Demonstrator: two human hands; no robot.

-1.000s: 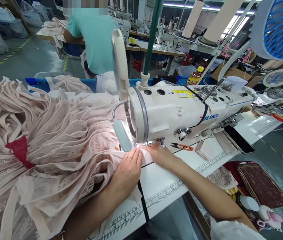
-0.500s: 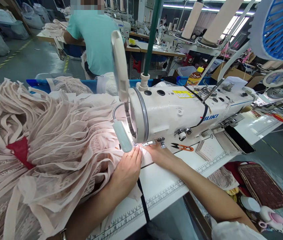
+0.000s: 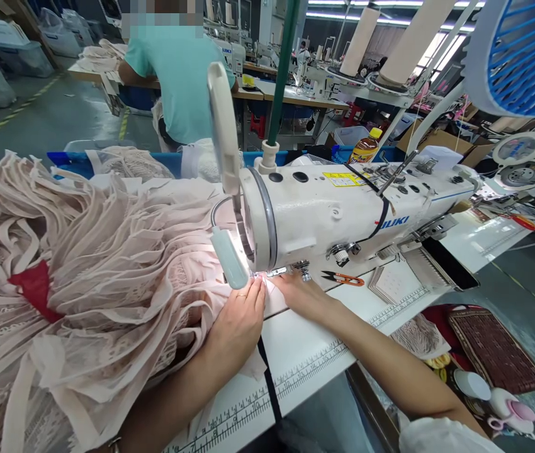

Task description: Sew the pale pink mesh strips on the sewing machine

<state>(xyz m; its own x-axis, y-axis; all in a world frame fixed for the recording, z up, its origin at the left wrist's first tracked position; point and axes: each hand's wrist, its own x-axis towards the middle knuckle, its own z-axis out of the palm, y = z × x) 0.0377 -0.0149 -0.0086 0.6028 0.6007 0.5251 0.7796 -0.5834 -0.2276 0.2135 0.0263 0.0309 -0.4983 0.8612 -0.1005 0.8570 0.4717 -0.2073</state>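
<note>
A white sewing machine (image 3: 343, 214) stands on a white table (image 3: 305, 358) with printed rulers along its edge. My left hand (image 3: 239, 321) lies flat on pale pink fabric (image 3: 107, 277), fingers stretched toward the lit needle area, a ring on one finger. My right hand (image 3: 298, 292) rests on the same fabric just right of the presser foot, fingers extended under the machine head. A big heap of this pleated pink fabric with lace fills the left side.
Orange-handled thread snips (image 3: 343, 278) lie on the table behind my right hand. A person in a teal shirt (image 3: 177, 82) works at a far table. A blue fan (image 3: 522, 50) hangs top right. A woven tray (image 3: 494, 349) sits low on the right.
Both hands stay pressed on the fabric at the needle; the view has shifted slightly, otherwise nothing visibly moved.
</note>
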